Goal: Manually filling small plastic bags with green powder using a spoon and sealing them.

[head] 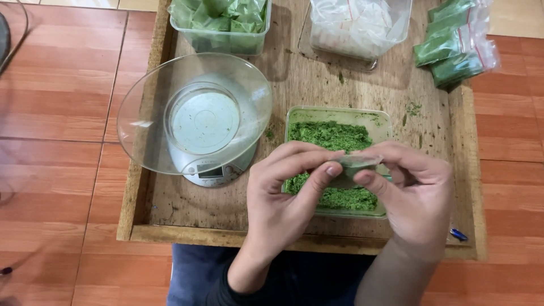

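Reddish-brown floor tiles (51, 113) surround a low wooden table (340, 85) with a raised rim, seen from above. Near the table's front edge, both hands meet over a clear tub of green crumbs (334, 136). The left hand (283, 198) and the right hand (416, 195) pinch a small clear bag (358, 162) between thumbs and fingertips, one at each end, so the bag hangs just above the tub, at the middle of the view. Whether the bag holds any crumbs is hard to tell. At ten o'clock from the hands stands a kitchen scale (212, 170) with a wide clear bowl (192, 113) on top. At twelve o'clock, along the far edge, sit a tub of green packets (221, 25) and a tub of empty clear bags (357, 25). At two o'clock, filled green bags (453, 48) lie stacked at the table's corner. A small blue thing (459, 234) lies at four o'clock by the rim.
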